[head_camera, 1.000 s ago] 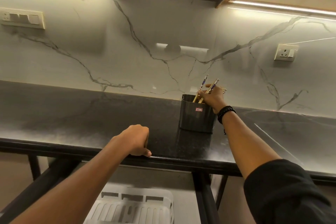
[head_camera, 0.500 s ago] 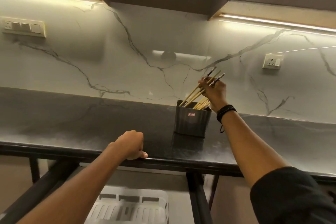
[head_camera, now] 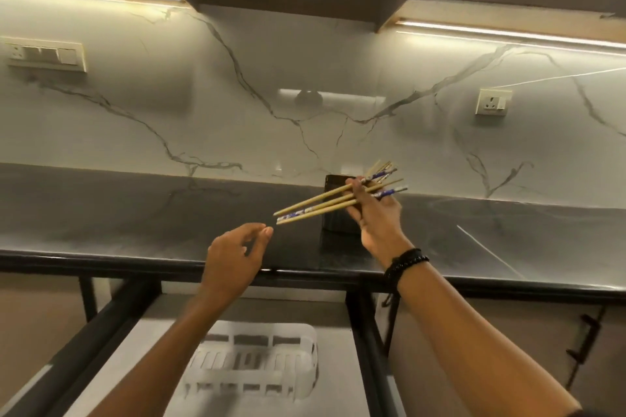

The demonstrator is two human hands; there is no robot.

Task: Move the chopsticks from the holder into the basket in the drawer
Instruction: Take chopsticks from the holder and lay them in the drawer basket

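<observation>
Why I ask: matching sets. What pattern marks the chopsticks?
Tan chopsticks, blue-white bands; head view.

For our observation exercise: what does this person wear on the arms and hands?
A black beaded bracelet with a dangling dark cord circles the wrist of the right hand. The left hand and its wrist wear nothing. Both forearms are unsleeved.

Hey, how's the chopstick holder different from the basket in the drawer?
The holder is dark and solid-walled; the basket is white and slotted. The holder stands on the countertop; the basket sits lower, in the open drawer. Both are open-topped.
</observation>
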